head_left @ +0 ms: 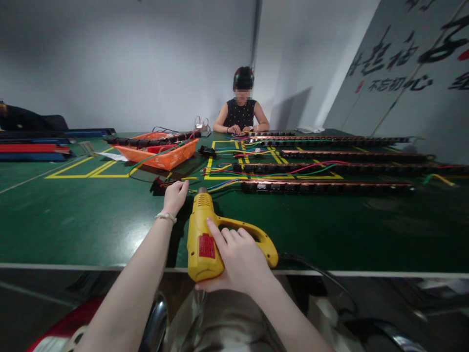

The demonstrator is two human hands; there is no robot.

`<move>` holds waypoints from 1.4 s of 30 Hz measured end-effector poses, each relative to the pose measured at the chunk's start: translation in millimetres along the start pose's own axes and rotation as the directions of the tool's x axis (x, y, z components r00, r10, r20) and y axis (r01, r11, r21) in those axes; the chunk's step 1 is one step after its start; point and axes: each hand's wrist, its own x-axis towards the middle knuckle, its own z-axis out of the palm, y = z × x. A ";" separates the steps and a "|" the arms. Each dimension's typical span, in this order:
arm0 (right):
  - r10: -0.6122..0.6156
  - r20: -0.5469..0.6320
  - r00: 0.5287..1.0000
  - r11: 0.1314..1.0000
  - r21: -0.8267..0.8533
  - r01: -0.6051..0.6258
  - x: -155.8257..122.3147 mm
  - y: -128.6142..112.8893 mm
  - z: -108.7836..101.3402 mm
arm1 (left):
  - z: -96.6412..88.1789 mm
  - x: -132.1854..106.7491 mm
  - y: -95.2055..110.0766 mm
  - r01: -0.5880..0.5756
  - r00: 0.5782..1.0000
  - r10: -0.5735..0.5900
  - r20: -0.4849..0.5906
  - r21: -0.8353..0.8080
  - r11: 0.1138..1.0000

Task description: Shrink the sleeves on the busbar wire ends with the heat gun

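My right hand (pixel 242 254) grips a yellow heat gun (pixel 205 210) by its body, with the index finger stretched along the top and the thumb below. The gun's metal nozzle (pixel 202 190) points away from me, just right of my left hand (pixel 176 195). That hand is closed on a small black piece with wires (pixel 159 186), which sticks out to its left; what lies inside the fingers is hidden. Coloured wires (pixel 223 185) run from near the nozzle to the nearest long black strip with copper-coloured edges (pixel 326 187).
An orange basket (pixel 164 159) with dark strips in it stands beyond my left hand. Several more long strips (pixel 351 168) lie on the green table (pixel 91 215). Across it sits a co-worker (pixel 241 115), hands on wires. The gun's black cord (pixel 322 271) hangs over the front edge.
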 end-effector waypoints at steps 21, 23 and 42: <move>-0.050 -0.019 0.999 0.998 0.028 0.050 6.5 -9.9 7.4 | -11.2 -7.7 18.2 -0.095 0.994 0.102 -0.028 0.190 0.977; -0.045 -0.017 0.999 0.998 0.039 0.046 6.6 -10.4 7.4 | -12.1 -8.0 19.2 -0.101 0.993 0.112 -0.039 0.226 0.969; 0.024 0.062 0.998 0.993 0.117 -0.031 -13.8 43.5 -18.7 | -9.1 -6.8 18.6 0.001 1.000 0.002 -0.031 0.077 0.997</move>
